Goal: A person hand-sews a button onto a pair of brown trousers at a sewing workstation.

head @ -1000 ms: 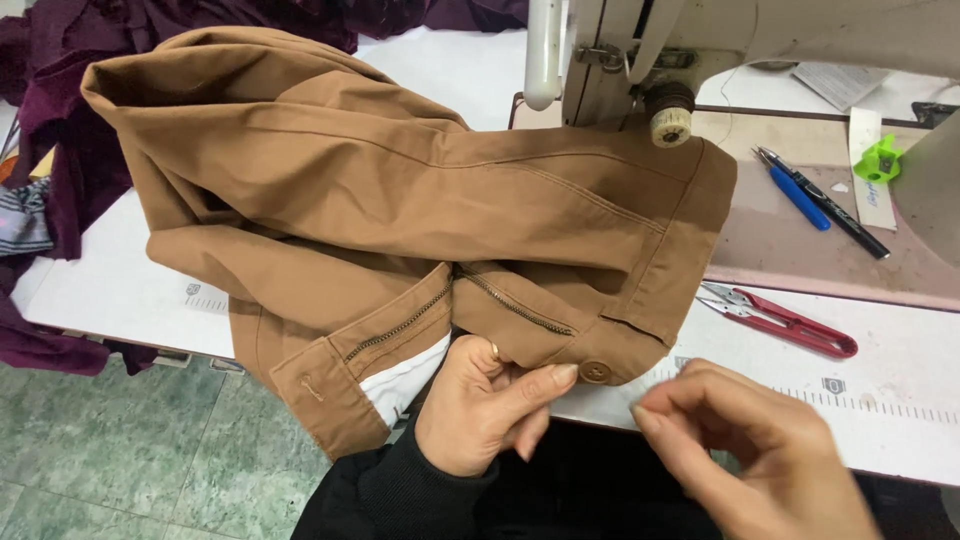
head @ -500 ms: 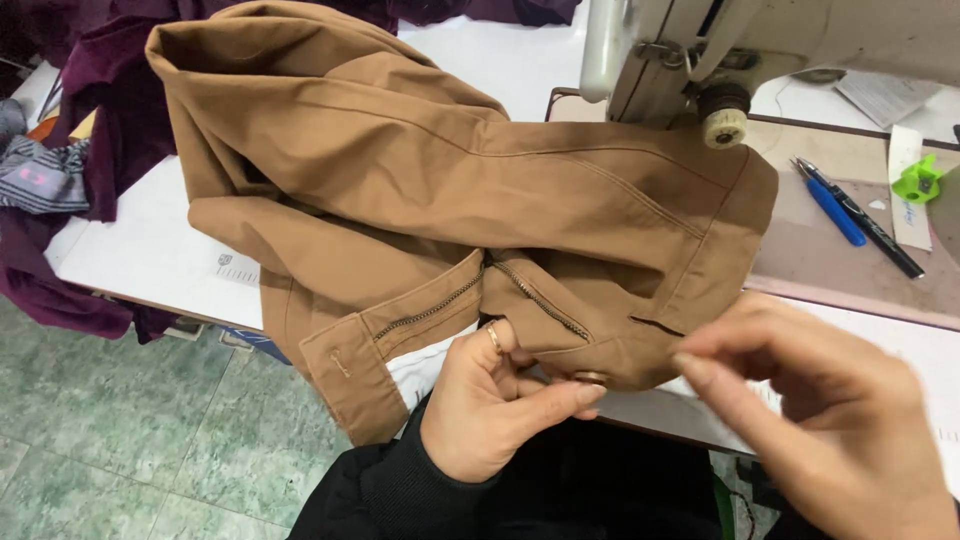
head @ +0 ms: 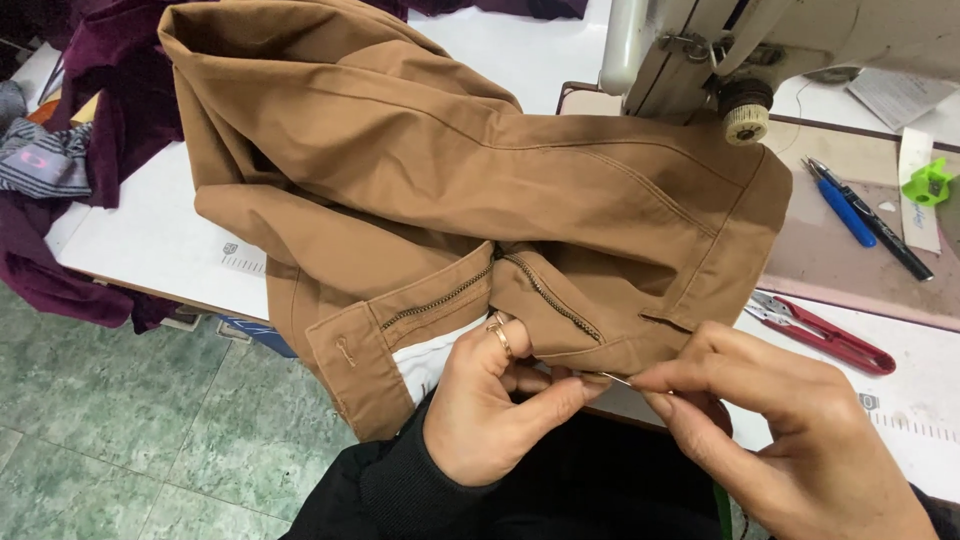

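Brown trousers (head: pixel 450 190) lie bunched on the white sewing table (head: pixel 150 235), fly open and zipper (head: pixel 540 290) showing. My left hand (head: pixel 495 405), a ring on one finger, pinches the waistband edge at the table's front. My right hand (head: pixel 790 440) holds a thin needle (head: pixel 622 379) whose tip meets the left fingertips at that edge. The button seen earlier is hidden behind my fingers.
A sewing machine (head: pixel 720 50) stands at the back right. Red thread snips (head: pixel 825 335) lie right of the trousers, with a blue pen (head: pixel 842 210), a black pen (head: pixel 885 235) and a green clip (head: pixel 930 182) behind. Purple cloth (head: pixel 90 90) is piled at left.
The view shifted, so the trousers sit further right. My right hand closed in on the waistband edge and now meets the left fingertips with a needle. The button is covered.
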